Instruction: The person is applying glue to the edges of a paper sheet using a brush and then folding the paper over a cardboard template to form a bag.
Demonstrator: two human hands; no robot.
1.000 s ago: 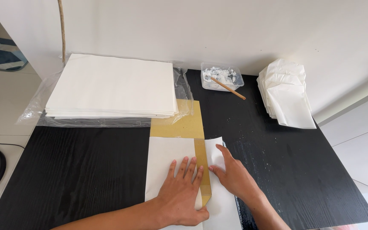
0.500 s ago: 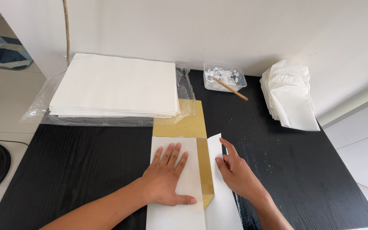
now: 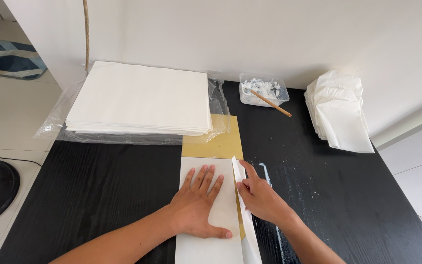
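Pressing my left hand [image 3: 199, 205] flat and unclenched on the white paper sheet [image 3: 211, 244] atop the gold template [image 3: 213, 144], my right hand [image 3: 260, 198] pinching its raised flap [image 3: 238, 171], I judge a slip could skew the crease.

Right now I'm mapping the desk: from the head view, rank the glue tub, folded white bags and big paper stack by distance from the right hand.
1. Glue tub, straight behind right hand.
2. Folded white bags, back right.
3. Big paper stack, back left; close to the bags' distance.
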